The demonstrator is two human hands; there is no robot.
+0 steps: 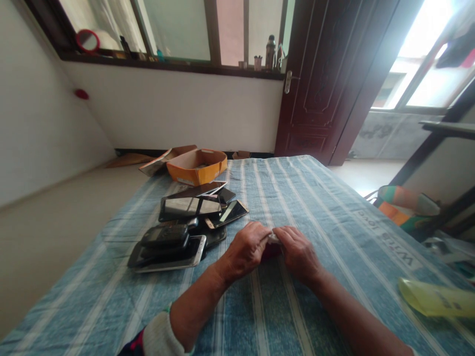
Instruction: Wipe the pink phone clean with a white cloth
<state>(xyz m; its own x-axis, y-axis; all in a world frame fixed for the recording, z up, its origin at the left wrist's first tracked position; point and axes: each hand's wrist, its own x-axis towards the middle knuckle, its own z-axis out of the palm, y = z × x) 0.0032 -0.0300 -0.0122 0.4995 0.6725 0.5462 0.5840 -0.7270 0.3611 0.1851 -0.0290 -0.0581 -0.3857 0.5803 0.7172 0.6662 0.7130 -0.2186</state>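
Note:
My left hand (247, 247) and my right hand (299, 252) meet at the middle of a blue striped cloth (282, 198). Both are closed round a small dark reddish object (272, 249) with a pale edge (273, 239) showing between the fingertips. The hands hide most of it, so I cannot name it. A pile of several mobile phones (185, 222) lies just to the left of my left hand, some stacked on each other.
An open orange cardboard box (197, 165) sits at the far left edge of the cloth, with a flap beside it. A yellow-green plastic item (434, 299) lies at the right. A dark wooden door (326, 79) stands behind. Bags (404, 202) rest on the floor right.

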